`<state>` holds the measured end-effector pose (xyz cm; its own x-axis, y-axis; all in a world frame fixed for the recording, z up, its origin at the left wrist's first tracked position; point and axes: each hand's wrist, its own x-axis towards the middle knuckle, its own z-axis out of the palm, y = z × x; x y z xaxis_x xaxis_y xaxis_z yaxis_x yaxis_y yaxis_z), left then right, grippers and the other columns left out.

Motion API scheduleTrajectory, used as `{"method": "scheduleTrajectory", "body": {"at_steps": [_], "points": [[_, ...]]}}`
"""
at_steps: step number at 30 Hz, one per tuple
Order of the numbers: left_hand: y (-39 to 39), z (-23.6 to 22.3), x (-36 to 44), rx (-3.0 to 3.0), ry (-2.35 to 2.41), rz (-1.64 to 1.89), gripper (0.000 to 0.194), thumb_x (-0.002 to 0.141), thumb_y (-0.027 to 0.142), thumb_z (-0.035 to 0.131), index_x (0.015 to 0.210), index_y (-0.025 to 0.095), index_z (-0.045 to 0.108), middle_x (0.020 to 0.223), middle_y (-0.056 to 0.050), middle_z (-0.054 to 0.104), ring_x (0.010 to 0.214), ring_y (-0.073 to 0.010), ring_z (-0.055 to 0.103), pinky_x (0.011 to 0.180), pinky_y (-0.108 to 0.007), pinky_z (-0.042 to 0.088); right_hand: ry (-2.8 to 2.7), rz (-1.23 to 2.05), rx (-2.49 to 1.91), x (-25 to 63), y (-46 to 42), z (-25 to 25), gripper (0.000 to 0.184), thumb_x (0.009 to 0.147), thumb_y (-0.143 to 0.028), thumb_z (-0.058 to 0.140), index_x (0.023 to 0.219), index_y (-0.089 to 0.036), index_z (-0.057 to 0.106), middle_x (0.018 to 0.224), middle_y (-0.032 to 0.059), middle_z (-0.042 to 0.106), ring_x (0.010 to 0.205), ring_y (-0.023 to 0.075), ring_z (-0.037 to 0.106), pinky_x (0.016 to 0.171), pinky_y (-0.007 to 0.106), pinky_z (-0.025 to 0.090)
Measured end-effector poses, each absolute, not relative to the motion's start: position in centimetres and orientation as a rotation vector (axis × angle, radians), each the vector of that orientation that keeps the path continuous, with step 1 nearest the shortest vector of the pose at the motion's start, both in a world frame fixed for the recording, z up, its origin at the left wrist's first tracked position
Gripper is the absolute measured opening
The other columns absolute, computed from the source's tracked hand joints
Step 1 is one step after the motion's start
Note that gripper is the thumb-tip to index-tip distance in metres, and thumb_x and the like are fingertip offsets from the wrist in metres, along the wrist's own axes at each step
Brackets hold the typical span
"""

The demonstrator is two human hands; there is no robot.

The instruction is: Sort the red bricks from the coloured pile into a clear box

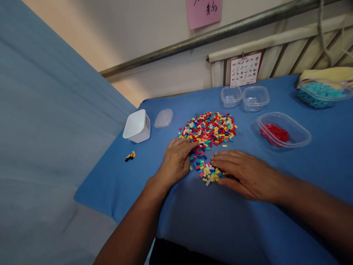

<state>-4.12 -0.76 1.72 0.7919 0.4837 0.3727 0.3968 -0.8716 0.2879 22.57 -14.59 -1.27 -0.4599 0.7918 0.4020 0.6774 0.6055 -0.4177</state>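
Observation:
A large heap of small toy building bricks in mixed colours lies on the blue-covered table. My left hand rests at the heap's left front edge, its index finger stretched across the bricks and its other fingers partly hidden. Nearer to me is a smaller spread of bricks, mostly yellow, pink, white and blue. My right hand lies over the right side of this spread, palm down with fingers extended, covering some bricks. No brick can be seen gripped in either hand.
On the right stand a clear tub with red pieces and a container of turquoise pieces. Two clear tubs are behind the heap. Leftward are a white box, clear lid and several black and yellow pieces.

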Motion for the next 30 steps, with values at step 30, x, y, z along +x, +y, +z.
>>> {"method": "scheduleTrajectory", "body": {"at_steps": [30], "points": [[-0.4, 2.0, -4.7, 2.592, 0.625, 0.594, 0.021, 0.108, 0.015, 0.064, 0.125, 0.022, 0.075, 0.119, -0.005, 0.08, 0.113, -0.0192, 0.073, 0.105, -0.042, 0.059, -2.222, 0.234, -1.107, 22.9, -14.6, -0.6, 0.039, 0.116, -0.042, 0.054, 0.138, -0.014, 0.068, 0.136, 0.0159, 0.077, 0.126, 0.0314, 0.074, 0.107, 0.053, 0.061]]}}
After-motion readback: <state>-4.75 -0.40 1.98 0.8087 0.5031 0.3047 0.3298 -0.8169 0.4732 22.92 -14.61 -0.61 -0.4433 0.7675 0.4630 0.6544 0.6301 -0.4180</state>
